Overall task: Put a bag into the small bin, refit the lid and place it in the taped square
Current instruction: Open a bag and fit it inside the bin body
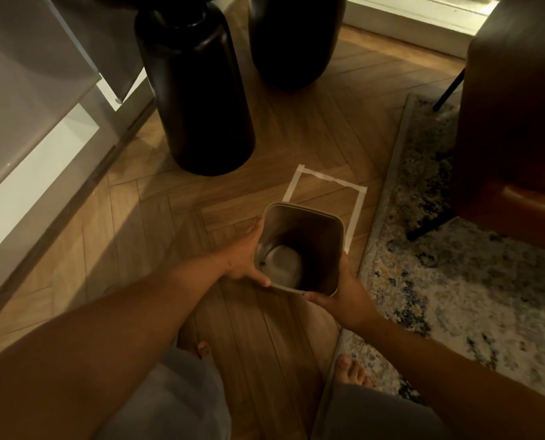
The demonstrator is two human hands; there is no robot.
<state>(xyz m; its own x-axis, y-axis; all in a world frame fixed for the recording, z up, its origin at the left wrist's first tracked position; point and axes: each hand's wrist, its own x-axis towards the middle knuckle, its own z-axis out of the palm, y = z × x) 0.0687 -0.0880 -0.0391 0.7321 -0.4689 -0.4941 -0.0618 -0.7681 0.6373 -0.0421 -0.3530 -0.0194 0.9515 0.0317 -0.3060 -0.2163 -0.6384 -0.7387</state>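
**Open bin held over the floor, at the near edge of the taped square**

Small bin (299, 249) — no lid, no bag inside, bare bottom showing — gripped on both sides. Left hand (245, 255) wraps its left wall, fingers closed on it, thumb on the near rim. Right hand (341, 293) clasps the near right corner from below. Taped square (325, 198) lies just beyond, partly hidden by the bin. Wood floor (156, 249) open to the left; rug (455, 274) edge close on the right; tall dark vase (198, 96) stands beyond.
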